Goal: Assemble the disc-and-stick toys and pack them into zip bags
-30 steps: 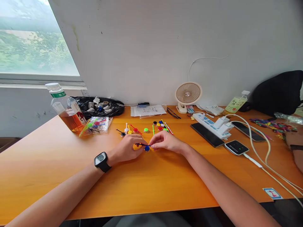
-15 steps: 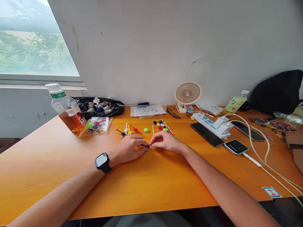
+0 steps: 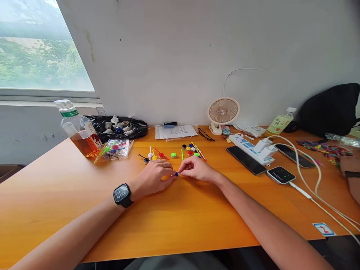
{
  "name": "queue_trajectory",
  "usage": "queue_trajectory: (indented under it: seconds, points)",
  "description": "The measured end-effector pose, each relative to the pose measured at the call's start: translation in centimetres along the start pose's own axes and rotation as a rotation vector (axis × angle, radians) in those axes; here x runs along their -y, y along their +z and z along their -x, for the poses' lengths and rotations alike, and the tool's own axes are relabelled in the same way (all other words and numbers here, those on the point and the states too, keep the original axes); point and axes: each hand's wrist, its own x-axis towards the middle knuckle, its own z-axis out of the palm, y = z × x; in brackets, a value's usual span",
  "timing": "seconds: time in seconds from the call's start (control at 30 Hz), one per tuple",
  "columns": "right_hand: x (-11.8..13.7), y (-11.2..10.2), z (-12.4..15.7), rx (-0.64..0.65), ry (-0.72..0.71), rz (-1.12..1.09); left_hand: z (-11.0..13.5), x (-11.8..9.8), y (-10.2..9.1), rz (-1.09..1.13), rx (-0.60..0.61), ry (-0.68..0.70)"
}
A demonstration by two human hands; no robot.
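Between my two hands, just over the table, is a small blue plastic arrow spinner point(image 3: 176, 174) with a round hub, partly hidden by fingers. My left hand point(image 3: 154, 175), with a black watch on its wrist, pinches its left side. The fingertips of my right hand point(image 3: 194, 168) are closed on its right end. Behind my left hand lie several arrow spinners: a black one point(image 3: 146, 160), a white one point(image 3: 150, 154) and a red one point(image 3: 161, 155). A green round base point(image 3: 173, 155) sits beyond the gap between my hands, and a green arrow point(image 3: 182, 154) lies behind my right hand.
At left stand a tea bottle point(image 3: 80, 135), a clear bag of plastic parts point(image 3: 115, 150) and a black bag of scraps point(image 3: 120, 127). A small fan point(image 3: 223, 112) is by the wall. At right are a power strip point(image 3: 250, 148), phones point(image 3: 245, 160) and white cables.
The blue spinner and the left fingers holding it have shifted slightly right; less of its left end shows now. The watch face has lit up. My right hand stays almost in place.
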Motion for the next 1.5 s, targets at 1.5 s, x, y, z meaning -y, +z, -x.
queue_trajectory:
  seconds: [1.5]
  points:
    - [-1.9, -2.3, -0.5, -0.252, -0.240, 0.786, 1.8, 7.2, -0.2, -0.115, -0.170, -0.552]
